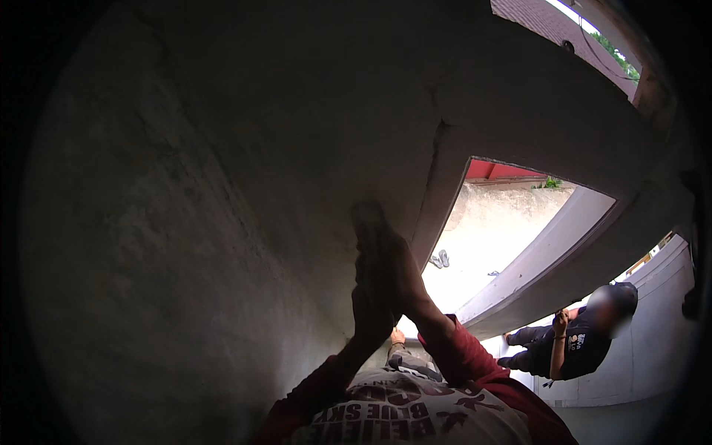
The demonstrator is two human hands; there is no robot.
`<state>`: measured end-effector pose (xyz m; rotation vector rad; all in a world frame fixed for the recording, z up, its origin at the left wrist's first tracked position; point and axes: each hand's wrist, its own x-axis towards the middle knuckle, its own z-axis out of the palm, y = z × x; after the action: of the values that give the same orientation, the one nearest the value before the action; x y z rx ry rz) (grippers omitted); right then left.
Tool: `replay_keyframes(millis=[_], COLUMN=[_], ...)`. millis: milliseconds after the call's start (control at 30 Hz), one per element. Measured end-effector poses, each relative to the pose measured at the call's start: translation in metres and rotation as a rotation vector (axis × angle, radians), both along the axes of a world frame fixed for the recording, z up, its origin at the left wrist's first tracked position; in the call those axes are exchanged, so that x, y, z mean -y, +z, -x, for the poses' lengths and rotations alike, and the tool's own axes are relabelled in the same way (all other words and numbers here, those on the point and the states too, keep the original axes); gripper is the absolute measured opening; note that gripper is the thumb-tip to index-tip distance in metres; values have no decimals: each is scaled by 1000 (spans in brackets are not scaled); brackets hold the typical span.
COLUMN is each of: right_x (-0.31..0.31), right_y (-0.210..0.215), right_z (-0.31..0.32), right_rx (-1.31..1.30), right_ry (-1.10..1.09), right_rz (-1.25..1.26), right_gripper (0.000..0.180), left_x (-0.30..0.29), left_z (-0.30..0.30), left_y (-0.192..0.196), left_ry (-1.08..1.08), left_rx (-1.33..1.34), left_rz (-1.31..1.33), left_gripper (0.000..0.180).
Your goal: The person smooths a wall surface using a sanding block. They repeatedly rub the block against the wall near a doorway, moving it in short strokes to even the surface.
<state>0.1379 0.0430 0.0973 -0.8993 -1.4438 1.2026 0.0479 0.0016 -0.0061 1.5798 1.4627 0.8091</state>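
Your left hand [371, 304] and right hand [386, 259] press flat, fingers open, gripping nothing, against the grey wall [222, 185], whose surface looks evenly smoothed.

Both hands [382, 278] raised together against the wall [185, 222], left of the opening [489, 237]. Another person [575, 341] lower right, below the opening.

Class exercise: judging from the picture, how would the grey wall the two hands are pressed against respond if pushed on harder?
The grey wall looks like rough, cracked plaster on masonry, so it would probably stay rigid. Its matte, grainy surface likely grips the left hand and right hand rather than letting them slip.
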Motion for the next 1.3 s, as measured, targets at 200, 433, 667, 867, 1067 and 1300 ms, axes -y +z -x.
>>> replay_keyframes(millis=[200, 433, 667, 867, 1067, 1300], right_x=[12, 12, 20, 6, 1, -3], right_y=[-3, 5, 2, -2, 2, -4], right_z=[4, 12, 7, 16, 16, 23], right_rx=[-155, -210, 26, -216, -58, -18], right_ry=[-4, 14, -15, -8, 37, 10], right_rz=[246, 354, 125, 285, 45, -52], right_gripper=[26, 18, 18, 20, 31, 20], left_x=[8, 12, 13, 2, 7, -3], left_z=[-6, 8, -1, -1, 12, 17], left_y=[-23, -12, -17, -11, -5, -17], left_ry=[187, 127, 59, 280, 144, 116], left_rx=[-99, 36, -2, 196, 115, 11], left_rz=[-729, -346, -148, -662, -43, -451], left_gripper=[68, 67, 76, 47, 71, 47])
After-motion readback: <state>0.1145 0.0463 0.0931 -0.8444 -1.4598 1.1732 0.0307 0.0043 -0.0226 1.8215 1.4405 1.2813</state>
